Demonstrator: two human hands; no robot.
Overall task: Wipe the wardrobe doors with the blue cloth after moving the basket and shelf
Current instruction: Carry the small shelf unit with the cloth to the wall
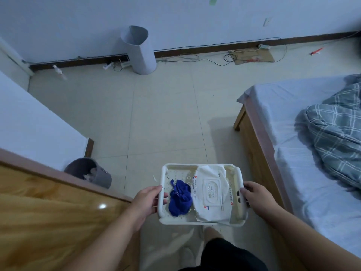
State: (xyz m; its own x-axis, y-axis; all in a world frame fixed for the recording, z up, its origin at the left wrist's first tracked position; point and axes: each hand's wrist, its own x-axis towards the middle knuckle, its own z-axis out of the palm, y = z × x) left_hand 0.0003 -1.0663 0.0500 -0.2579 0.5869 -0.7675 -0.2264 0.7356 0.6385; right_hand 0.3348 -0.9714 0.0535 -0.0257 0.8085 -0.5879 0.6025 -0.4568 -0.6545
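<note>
**Basket being carried level, one hand at each end**

The person is holding the white plastic basket (195, 222) in the air over the tiled floor (156, 114), between a polished wooden top (48, 202) on the left and the bed (293, 153) on the right. The left hand (145, 200) is gripping the basket's left rim, with the thumb over the top and the fingers curling underneath. The right hand (256, 198) is clamping the right rim in the same way. Inside, the blue cloth (179, 198) is lying bunched against the left wall, just beside a pack of wet wipes (213, 192) that is filling the right half.

Judging from this, the moving step is under way and no wiping has begun; no wardrobe door is showing. To do it well, the person should be keeping the basket level so the loose cloth is not sliding out. A resting place within easy reach is best, since the cloth is needed next. The bare mattress edge or open floor looks suitable, while the grey waste bin (91, 173) by the wooden top is worth steering clear of. Both grips should be loosening only once the base is resting flat.
</note>
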